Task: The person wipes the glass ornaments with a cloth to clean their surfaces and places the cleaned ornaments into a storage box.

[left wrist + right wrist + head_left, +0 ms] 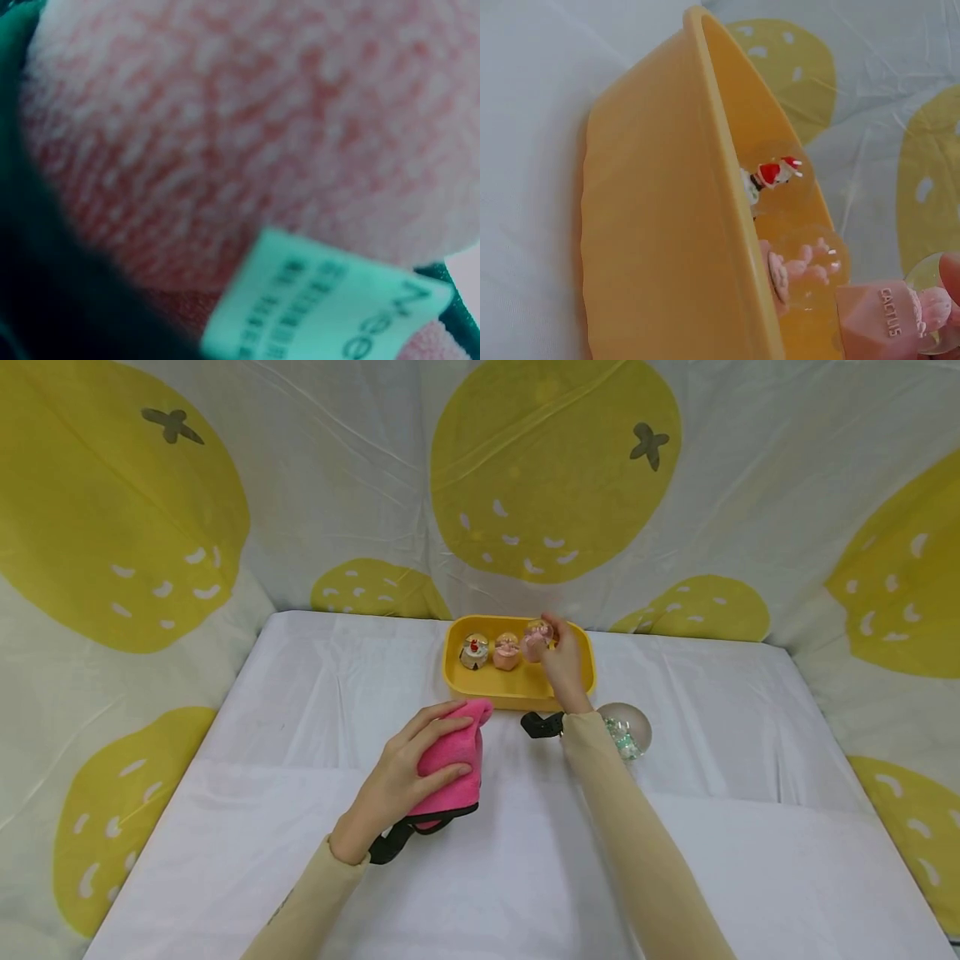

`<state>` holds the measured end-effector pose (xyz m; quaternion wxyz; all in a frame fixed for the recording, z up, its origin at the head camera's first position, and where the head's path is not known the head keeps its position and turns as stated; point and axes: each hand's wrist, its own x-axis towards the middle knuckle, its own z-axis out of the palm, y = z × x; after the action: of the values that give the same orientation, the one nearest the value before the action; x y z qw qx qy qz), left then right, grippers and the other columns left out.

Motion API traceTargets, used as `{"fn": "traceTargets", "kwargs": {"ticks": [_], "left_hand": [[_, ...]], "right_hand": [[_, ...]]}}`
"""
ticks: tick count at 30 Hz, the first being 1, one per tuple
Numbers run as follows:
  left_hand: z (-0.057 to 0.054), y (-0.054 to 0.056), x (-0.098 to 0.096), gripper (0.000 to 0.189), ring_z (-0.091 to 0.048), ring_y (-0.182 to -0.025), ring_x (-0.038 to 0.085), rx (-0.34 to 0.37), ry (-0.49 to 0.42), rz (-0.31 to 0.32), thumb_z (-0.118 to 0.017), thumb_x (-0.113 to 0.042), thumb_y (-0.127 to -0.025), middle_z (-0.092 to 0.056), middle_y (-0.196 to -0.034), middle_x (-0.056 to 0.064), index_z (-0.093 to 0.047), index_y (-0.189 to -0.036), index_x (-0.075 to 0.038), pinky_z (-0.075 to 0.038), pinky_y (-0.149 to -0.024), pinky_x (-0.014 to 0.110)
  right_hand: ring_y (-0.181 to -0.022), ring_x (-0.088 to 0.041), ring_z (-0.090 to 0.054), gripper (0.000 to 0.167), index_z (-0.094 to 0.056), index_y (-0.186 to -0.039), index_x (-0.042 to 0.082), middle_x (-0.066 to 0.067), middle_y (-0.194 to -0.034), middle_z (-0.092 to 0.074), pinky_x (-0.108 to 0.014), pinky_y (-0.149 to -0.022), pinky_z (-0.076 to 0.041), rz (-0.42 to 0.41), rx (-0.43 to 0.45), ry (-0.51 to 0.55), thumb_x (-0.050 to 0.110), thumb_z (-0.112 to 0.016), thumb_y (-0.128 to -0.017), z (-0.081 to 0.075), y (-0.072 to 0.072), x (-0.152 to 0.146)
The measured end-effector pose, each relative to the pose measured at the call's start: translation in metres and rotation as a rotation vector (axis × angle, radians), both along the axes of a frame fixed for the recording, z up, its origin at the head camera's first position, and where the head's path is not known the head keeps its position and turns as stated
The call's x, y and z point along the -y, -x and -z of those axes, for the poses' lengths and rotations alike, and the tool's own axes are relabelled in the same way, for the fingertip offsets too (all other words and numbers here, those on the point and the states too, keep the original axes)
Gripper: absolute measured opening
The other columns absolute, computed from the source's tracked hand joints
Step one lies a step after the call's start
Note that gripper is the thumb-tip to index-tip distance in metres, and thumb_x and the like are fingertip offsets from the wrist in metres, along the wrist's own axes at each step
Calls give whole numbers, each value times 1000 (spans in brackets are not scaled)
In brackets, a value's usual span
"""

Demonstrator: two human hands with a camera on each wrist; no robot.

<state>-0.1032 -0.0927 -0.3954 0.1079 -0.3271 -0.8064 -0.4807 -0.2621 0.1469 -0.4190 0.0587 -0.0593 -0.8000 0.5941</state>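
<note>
My left hand (397, 772) grips a folded pink cloth (457, 768) with black edging, in front of the yellow bin (495, 702). Fuzzy pink cloth fills the left wrist view, with a printed label (322, 300) on it. The fingers of my right hand (566, 668) hold a small snow globe (881, 319) by its clear dome; its faceted pink base reads "CACTUS". This globe is over the bin's right part. Inside the bin stand a snow globe with a red-and-white figure (769, 176) and another pink cactus globe (507, 652), side by side.
A larger clear globe (630, 731) with pale green bits lies on the white tablecloth (750, 760), just right of my right wrist and partly hidden by the sleeve. Lemon-print fabric (345, 485) hangs behind and at both sides.
</note>
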Motion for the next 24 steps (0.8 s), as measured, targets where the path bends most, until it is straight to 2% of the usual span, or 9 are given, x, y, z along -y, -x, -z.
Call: {"fn": "traceTargets", "kwargs": {"ticks": [10,16,24], "left_hand": [[2,0,-1,58,-45,-123,20,-6,-1,10,-80,-9,-78,-45,-139,4,-56,-130,-12,-52,-86,36],[4,1,-2,58,-46,-121,20,1,-2,15,-80,-9,-78,-45,-139,4,-56,-130,-12,-53,-86,36],[5,1,-2,57,-46,-122,19,8,-3,15,-79,-11,-79,-45,-139,3,-56,-130,-12,-52,-87,36]], "right_hand": [[-124,-29,-42,52,-43,-140,-1,-17,-140,-44,-32,-108,-32,47,41,7,-7,-52,-89,13,12,2],[-121,-29,-44,49,-46,-137,-1,-17,-135,-48,-32,-107,-34,80,73,21,-2,-55,-89,23,17,-1],[-111,-26,-51,46,-55,-131,1,-16,-125,-56,-29,-98,-43,106,118,148,0,-64,-86,35,26,-5]]}}
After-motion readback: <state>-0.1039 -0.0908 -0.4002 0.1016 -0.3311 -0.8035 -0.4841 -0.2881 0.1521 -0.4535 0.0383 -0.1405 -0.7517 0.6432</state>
